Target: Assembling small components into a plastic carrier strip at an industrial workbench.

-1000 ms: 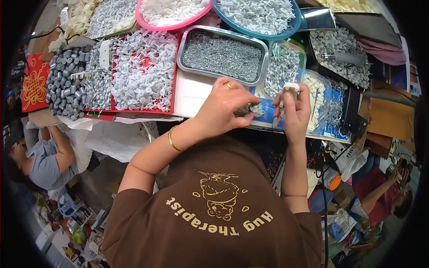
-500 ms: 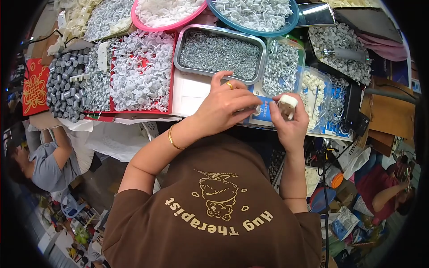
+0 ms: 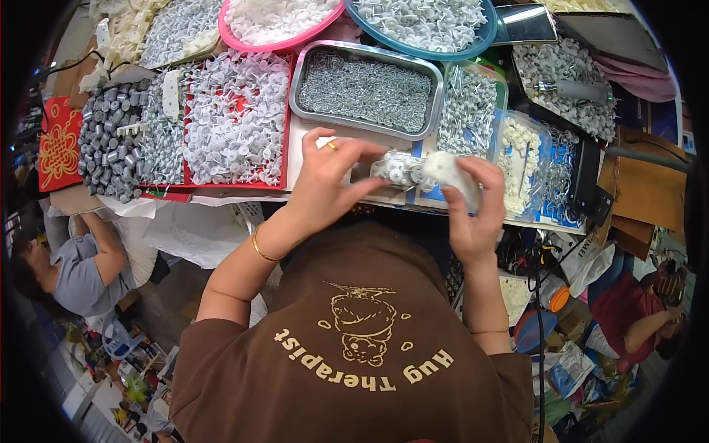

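Observation:
Between thumb and fingertips, my left hand [image 3: 321,177] pinches a small clear-and-white gear assembly [image 3: 399,171] by its left end. My right hand [image 3: 476,210] is closed around a white plastic housing [image 3: 447,176], blurred by motion. The two parts meet or overlap at the front of the bench; I cannot tell whether they are joined. Just behind them stands a metal tray [image 3: 365,129] full of small screws. To its right, a clear tub [image 3: 504,96] holds metal pins with pale heads.
At left, a red box [image 3: 284,151] holds white gears beside a heap of grey cylindrical motors [image 3: 111,140]. Pink [image 3: 221,28] and teal [image 3: 493,29] basins of white parts stand behind. A power screwdriver [image 3: 576,90] lies at right. A black cable [image 3: 540,332] hangs by my right arm.
My left hand has shifted left and turned, and the gear assembly now shows in its fingertips. The white housing in my right hand has tipped over toward the left.

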The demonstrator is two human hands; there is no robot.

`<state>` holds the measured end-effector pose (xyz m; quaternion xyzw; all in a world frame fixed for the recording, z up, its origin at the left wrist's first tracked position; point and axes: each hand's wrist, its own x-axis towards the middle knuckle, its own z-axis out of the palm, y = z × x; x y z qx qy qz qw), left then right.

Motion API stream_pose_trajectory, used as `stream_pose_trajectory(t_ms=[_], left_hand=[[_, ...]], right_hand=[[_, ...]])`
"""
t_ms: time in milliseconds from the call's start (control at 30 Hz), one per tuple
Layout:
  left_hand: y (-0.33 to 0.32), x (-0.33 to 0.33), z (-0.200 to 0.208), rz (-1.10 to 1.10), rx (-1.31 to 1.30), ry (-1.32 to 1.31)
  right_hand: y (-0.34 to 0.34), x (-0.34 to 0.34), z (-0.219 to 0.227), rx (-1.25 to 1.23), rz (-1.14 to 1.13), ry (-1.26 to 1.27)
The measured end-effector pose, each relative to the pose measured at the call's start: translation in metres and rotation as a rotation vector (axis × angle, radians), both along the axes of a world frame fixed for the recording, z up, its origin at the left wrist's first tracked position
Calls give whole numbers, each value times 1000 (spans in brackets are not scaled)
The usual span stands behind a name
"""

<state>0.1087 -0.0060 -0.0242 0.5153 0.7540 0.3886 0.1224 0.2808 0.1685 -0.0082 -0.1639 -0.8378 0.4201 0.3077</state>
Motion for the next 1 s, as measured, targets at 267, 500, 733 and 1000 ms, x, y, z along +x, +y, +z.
stream_pose_trajectory(t_ms=[267,500,733,1000], left_hand=[[-3,0,-10,63,-31,-228],[-1,-8,-1,-42,-130,-267],[8,5,6,-19,12,-26],[12,-3,14,-70,-69,-94]], right_hand=[[-15,-26,-6,217,140,-61],[-11,-26,-5,103,214,-186],[-1,-15,24,164,140,-309],[9,-11,13,-51,209,-356]])
